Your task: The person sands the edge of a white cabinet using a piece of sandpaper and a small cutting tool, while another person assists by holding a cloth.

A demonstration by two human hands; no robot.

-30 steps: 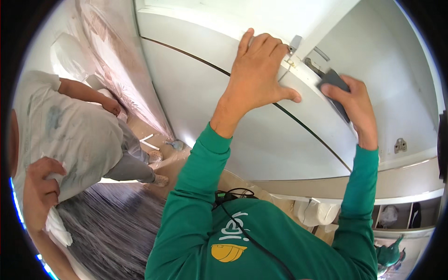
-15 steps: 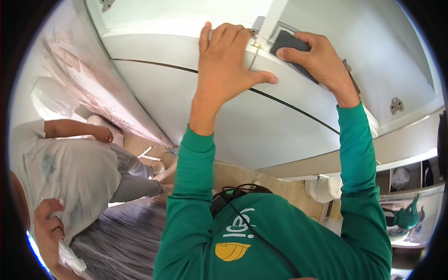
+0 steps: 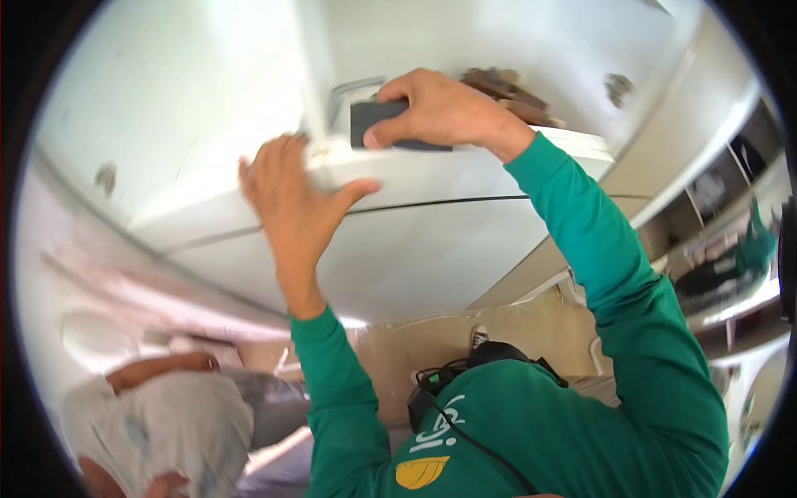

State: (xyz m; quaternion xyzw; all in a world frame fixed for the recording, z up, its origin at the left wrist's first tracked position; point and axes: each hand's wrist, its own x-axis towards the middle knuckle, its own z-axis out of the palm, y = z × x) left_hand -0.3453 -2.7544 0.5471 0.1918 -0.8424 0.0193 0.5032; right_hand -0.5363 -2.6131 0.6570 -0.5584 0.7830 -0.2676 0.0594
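My right hand (image 3: pixel 452 116) grips a flat dark grey block (image 3: pixel 374 124), like a sanding block, with the thumb on its near side. The block lies along the top front edge of a white cabinet front (image 3: pixel 465 170), just right of the upright white divider (image 3: pixel 311 66). My left hand (image 3: pixel 295 199) rests over the same edge, left of the block, with fingers laid across it and thumb stretched out to the right. It holds nothing loose. A bent grey metal piece (image 3: pixel 357 85) sits behind the block, partly hidden.
Brown objects (image 3: pixel 508 93) lie inside the compartment behind my right wrist. Metal hinges (image 3: pixel 618 87) are fixed to the compartment sides. Another person in a grey shirt (image 3: pixel 191 423) is at lower left. Open shelving (image 3: pixel 677 220) stands at the right.
The view has turned, so the cabinet and both hands sit farther left in the picture. The block remains in my right hand at the edge, and my left hand still rests there.
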